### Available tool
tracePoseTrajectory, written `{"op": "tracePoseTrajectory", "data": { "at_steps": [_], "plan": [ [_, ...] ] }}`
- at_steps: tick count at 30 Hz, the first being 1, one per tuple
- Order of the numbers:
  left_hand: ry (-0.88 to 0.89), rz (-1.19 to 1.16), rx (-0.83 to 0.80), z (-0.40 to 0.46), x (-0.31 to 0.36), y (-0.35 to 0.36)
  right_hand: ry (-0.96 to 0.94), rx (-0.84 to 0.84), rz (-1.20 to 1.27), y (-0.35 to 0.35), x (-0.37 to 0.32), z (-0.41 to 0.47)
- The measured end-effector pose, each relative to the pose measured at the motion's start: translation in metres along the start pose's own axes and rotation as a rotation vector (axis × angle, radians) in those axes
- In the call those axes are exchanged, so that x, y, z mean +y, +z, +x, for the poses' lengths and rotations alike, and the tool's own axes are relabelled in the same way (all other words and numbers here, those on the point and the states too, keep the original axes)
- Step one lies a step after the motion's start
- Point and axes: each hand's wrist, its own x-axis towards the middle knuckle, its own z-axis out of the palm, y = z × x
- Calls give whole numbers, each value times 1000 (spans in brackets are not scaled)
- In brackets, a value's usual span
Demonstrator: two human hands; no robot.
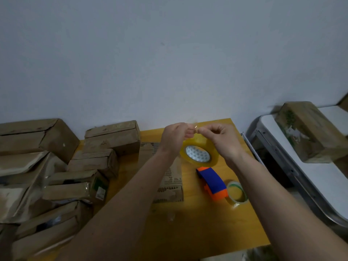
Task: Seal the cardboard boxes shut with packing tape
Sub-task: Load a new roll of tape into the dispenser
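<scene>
Picking at the tape's loose end before any sealing starts.

Nearest, the orange-and-blue dispenser (211, 183) lies on the yellow table (216, 232). Beyond it, left hand (174, 139) and right hand (222, 141) pinch shut on the tape end above the yellow tape roll (198, 154) — likely freeing it. Cardboard boxes (62, 172) wait stacked on the left, within reach.

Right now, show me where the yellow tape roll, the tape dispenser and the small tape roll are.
yellow tape roll (213, 159), head view, on its right outer rim.
tape dispenser (212, 180), head view, on its blue body.
small tape roll (237, 193), head view, on its centre.
</scene>
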Motion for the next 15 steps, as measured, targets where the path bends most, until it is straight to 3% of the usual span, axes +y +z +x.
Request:
{"op": "tracePoseTrajectory", "data": {
  "at_steps": [7,12,15],
  "plan": [
    [185,183,105,-7,-13,6,43,-16,-80,-1,4,3],
    [199,208,195,1,-15,7,48,0,-102,-6,6,5],
    [191,200,204,5,-17,4,13,-76,-113,-17,1,4]
  ]
}}
